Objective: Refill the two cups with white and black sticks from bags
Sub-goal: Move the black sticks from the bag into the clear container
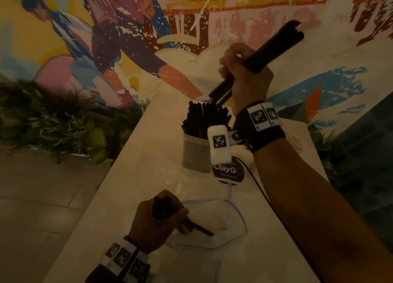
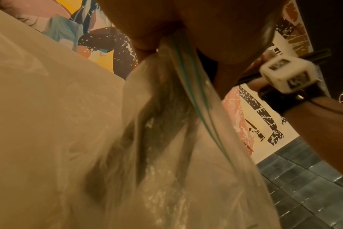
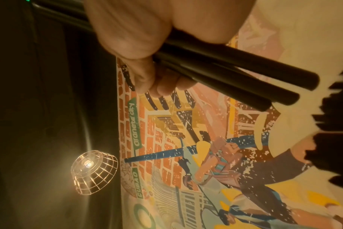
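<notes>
My right hand [image 1: 242, 74] grips a bundle of black sticks [image 1: 274, 44], tilted, with the lower ends just above a grey cup [image 1: 194, 155] packed with black sticks [image 1: 204, 117]. The right wrist view shows that hand [image 3: 131, 38] wrapped round the black sticks [image 3: 235, 74], with the cup's stick tips [image 3: 339, 139] at the right edge. My left hand [image 1: 157, 221] grips a few black sticks [image 1: 163, 208] at the mouth of a clear zip bag [image 1: 229, 229] lying on the table. In the left wrist view the bag [image 2: 166, 155] trails from the hand [image 2: 186, 31]. No white sticks are in view.
A second cup with a dark "ClayG" label [image 1: 228, 172] stands beside the grey cup, mostly hidden by the wrist camera. The pale table [image 1: 138, 187] is narrow; its left edge drops to a tiled floor and plants [image 1: 63, 123]. A mural wall stands behind.
</notes>
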Tool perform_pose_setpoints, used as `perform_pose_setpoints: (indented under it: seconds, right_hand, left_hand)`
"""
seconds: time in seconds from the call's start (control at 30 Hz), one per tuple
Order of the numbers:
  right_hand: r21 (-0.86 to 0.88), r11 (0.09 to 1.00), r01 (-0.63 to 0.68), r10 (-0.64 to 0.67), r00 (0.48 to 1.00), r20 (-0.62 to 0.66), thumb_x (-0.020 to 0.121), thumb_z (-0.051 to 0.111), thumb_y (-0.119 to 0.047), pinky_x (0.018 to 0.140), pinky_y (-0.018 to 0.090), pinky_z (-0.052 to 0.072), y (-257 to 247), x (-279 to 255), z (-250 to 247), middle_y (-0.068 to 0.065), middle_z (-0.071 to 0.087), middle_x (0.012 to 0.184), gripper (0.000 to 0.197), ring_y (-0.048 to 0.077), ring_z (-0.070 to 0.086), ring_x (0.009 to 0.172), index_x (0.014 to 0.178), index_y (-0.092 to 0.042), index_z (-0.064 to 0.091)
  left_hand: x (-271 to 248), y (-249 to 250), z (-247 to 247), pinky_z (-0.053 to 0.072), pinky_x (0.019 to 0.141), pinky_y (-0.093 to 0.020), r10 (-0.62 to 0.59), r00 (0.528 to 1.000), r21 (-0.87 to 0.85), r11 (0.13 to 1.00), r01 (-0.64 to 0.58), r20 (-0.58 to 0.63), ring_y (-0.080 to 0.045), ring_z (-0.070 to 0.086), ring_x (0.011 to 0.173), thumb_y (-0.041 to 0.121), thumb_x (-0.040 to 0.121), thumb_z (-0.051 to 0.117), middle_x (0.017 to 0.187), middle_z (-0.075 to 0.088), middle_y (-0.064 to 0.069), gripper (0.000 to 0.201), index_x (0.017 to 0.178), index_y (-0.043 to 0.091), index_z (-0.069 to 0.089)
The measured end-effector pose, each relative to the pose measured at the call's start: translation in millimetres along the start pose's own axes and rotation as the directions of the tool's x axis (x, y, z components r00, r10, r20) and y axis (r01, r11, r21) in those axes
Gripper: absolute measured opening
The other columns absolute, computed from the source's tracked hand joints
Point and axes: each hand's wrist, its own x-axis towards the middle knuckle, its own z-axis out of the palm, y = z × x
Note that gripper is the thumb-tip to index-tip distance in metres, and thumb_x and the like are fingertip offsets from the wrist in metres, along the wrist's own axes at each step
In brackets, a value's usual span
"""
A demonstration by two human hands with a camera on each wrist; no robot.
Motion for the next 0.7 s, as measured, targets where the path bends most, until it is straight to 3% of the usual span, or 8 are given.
perform_pose_setpoints:
  seconds: [0.13,0.27,0.37,0.43,0.5,0.6,0.63,0.7]
  right_hand:
    - [-0.005,0.999,-0.054,0.054,0.998,0.045,0.085,0.065,-0.003,0.065,0.029,0.052,37,20,16,0.004,0.063,0.064,0.012,0.015,0.057,0.059,0.08,-0.013,0.067]
    - [-0.186,0.973,-0.136,0.156,0.983,0.1,0.082,0.067,-0.001,0.058,0.029,0.047,79,23,11,0.005,0.059,0.059,0.016,0.017,0.053,0.057,0.074,-0.014,0.069]
    - [-0.367,0.921,-0.129,0.19,0.972,0.136,0.082,0.07,-0.014,0.072,0.039,0.056,103,23,1,0.005,0.063,0.061,0.016,0.021,0.059,0.062,0.067,-0.021,0.07]
    - [-0.559,0.824,-0.096,0.191,0.975,0.114,0.08,0.071,-0.035,0.076,0.046,0.056,105,26,-3,0.007,0.067,0.066,0.02,0.025,0.065,0.069,0.069,-0.018,0.07]
    - [-0.714,0.698,-0.057,0.156,0.985,0.074,0.082,0.066,-0.048,0.07,0.042,0.055,100,27,-6,0.01,0.066,0.071,0.038,0.028,0.065,0.072,0.071,-0.012,0.066]
    - [-0.784,0.62,0.002,0.075,0.995,0.061,0.082,0.058,-0.061,0.069,0.043,0.055,97,29,-10,0.012,0.066,0.071,0.05,0.029,0.064,0.07,0.066,-0.014,0.057]
    - [-0.824,0.567,0.006,0.094,0.993,0.072,0.081,0.055,-0.066,0.071,0.045,0.054,97,30,-11,0.012,0.067,0.074,0.053,0.03,0.064,0.072,0.067,-0.014,0.057]
    - [-0.932,0.364,-0.008,0.244,0.966,0.087,0.078,0.049,-0.073,0.084,0.048,0.05,98,30,-15,0.013,0.066,0.09,0.062,0.034,0.062,0.087,0.084,-0.012,0.062]
  left_hand:
    - [-1,0,-1,0.056,0.07,-0.044,-0.005,1.0,0.002,1.0,0.005,0.009,-0.013,0.067,0.071,0.037,0.066,0.076,0.072,0.07,0.004,0.016,0.074,0.028,0.066]
    - [0,-3,0,0.055,0.069,-0.046,-0.032,0.999,0.019,0.999,0.032,-0.002,-0.016,0.067,0.071,0.023,0.07,0.079,0.071,0.069,0.003,0.013,0.074,0.026,0.066]
    - [0,-2,0,0.056,0.069,-0.045,-0.025,1.0,0.002,1.0,0.025,-0.01,-0.015,0.067,0.07,0.024,0.069,0.078,0.071,0.069,0.003,0.012,0.073,0.025,0.067]
    - [0,-4,0,0.056,0.07,-0.045,-0.038,0.999,0.004,0.999,0.038,-0.017,-0.015,0.067,0.07,0.017,0.071,0.08,0.07,0.069,0.003,0.016,0.073,0.025,0.066]
    - [0,-4,0,0.056,0.071,-0.045,-0.045,0.999,0.011,0.999,0.046,-0.014,-0.015,0.067,0.071,0.016,0.072,0.08,0.07,0.069,0.004,0.017,0.073,0.025,0.066]
    - [0,-3,1,0.056,0.072,-0.046,-0.04,0.999,-0.001,0.999,0.04,-0.012,-0.015,0.067,0.072,0.02,0.07,0.079,0.072,0.069,0.003,0.015,0.073,0.026,0.066]
    - [1,-3,1,0.056,0.073,-0.046,-0.036,0.999,-0.006,0.999,0.036,-0.02,-0.015,0.067,0.072,0.019,0.069,0.08,0.072,0.069,0.004,0.016,0.073,0.026,0.066]
    - [2,-2,1,0.056,0.072,-0.045,-0.031,0.999,-0.011,0.999,0.031,-0.025,-0.014,0.067,0.072,0.025,0.067,0.079,0.072,0.069,0.004,0.014,0.072,0.025,0.066]
